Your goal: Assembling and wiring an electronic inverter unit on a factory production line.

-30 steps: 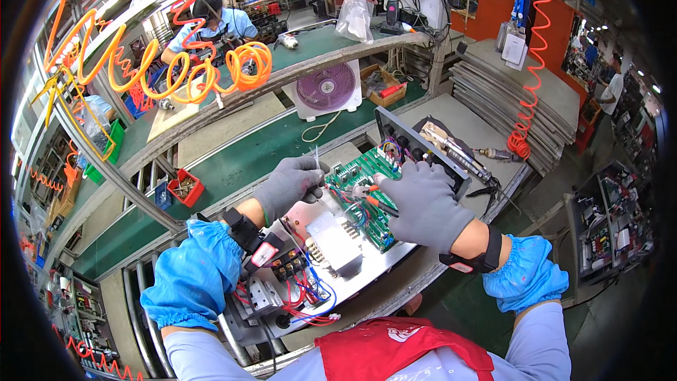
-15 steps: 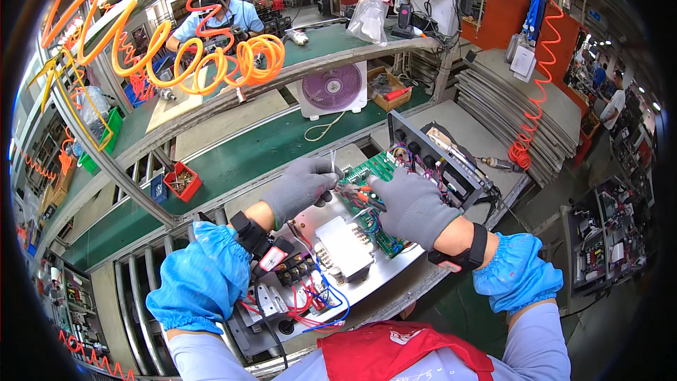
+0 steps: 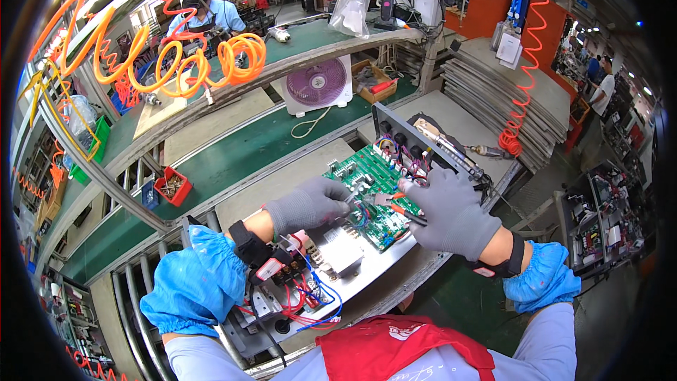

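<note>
My right hand, in a grey glove, is wrapped round a pair of cutters with orange and black handles. The cutters lie over a green circuit board whose far part is bare of hands. My left hand, gloved too, is closed at the board's left edge, beside a bundle of thin wires. Whatever its fingertips pinch is hidden. Just below that hand sits a silver-white transformer block on the metal chassis. Red and blue wires run at the chassis's near left end.
A dark panel stands upright at the chassis's far right. Metal rollers lie on the left. Beyond are a red bin, a purple fan and stacked grey boards. Orange coiled hoses hang above; a co-worker sits across.
My left hand has come down toward the wires, and the thin white strip at its fingertips no longer shows. My right hand has shifted right with the cutters, uncovering more board.
</note>
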The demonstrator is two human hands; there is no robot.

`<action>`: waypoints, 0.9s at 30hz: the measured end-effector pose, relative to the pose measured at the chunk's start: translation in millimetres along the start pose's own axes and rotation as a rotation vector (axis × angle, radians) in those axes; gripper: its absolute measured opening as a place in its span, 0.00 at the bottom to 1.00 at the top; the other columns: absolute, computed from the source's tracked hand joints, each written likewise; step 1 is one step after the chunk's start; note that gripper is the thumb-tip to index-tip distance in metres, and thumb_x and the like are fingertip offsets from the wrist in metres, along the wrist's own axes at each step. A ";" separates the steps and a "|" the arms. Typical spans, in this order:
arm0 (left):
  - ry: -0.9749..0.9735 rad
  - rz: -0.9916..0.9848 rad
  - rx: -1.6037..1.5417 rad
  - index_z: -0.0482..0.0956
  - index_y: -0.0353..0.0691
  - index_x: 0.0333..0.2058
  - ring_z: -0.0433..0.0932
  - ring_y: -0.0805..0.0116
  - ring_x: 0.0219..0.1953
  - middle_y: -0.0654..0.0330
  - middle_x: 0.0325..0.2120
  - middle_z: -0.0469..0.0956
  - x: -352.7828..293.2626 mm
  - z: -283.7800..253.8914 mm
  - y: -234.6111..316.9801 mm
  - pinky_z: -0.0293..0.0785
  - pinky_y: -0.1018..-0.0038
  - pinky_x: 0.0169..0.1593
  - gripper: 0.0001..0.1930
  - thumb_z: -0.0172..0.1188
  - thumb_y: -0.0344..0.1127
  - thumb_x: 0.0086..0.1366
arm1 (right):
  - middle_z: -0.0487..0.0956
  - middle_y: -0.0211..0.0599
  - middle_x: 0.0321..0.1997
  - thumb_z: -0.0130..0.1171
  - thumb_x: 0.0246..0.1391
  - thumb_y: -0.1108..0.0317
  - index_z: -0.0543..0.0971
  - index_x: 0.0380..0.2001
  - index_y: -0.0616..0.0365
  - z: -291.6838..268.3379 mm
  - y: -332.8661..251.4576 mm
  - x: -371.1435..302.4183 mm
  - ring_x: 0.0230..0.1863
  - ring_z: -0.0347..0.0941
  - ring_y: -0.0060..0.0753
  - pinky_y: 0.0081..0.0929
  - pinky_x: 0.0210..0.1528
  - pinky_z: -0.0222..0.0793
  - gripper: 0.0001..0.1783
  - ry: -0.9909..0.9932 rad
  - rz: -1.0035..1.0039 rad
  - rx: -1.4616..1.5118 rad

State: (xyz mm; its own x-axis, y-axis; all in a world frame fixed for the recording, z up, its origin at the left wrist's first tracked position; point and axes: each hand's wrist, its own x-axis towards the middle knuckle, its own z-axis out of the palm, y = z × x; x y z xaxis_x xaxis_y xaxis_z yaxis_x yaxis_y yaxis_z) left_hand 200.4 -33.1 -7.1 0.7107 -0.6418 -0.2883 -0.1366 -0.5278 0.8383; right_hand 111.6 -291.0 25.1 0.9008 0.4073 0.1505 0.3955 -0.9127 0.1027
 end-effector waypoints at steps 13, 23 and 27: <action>0.030 -0.030 -0.279 0.79 0.36 0.41 0.72 0.80 0.24 0.66 0.26 0.76 -4.9 6.2 7.2 0.70 0.81 0.28 0.08 0.57 0.31 0.66 | 0.71 0.50 0.36 0.62 0.41 0.57 0.77 0.53 0.49 24.4 -12.3 -7.0 0.39 0.71 0.51 0.44 0.38 0.68 0.31 0.025 0.070 0.130; 0.421 0.133 0.196 0.74 0.37 0.52 0.71 0.82 0.26 0.68 0.27 0.74 -36.5 -38.7 19.5 0.69 0.80 0.27 0.18 0.55 0.28 0.63 | 0.73 0.49 0.36 0.60 0.43 0.62 0.74 0.55 0.51 11.1 -15.3 -23.5 0.31 0.76 0.50 0.44 0.32 0.72 0.31 0.009 0.064 0.375; 0.013 -0.174 0.331 0.75 0.36 0.52 0.69 0.81 0.24 0.69 0.23 0.73 -83.8 -61.3 37.7 0.69 0.79 0.27 0.20 0.57 0.31 0.61 | 0.72 0.46 0.37 0.61 0.41 0.59 0.73 0.57 0.49 -4.9 -21.8 -29.0 0.40 0.72 0.49 0.43 0.42 0.67 0.34 0.038 -0.140 0.311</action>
State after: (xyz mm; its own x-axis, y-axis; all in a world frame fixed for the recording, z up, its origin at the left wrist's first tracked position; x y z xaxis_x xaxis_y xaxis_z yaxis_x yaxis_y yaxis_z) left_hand 178.0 34.8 77.0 0.7515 -0.5203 -0.4056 -0.2270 -0.7812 0.5816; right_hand 76.0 -282.7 23.3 0.8289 0.5248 0.1936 0.5557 -0.8119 -0.1787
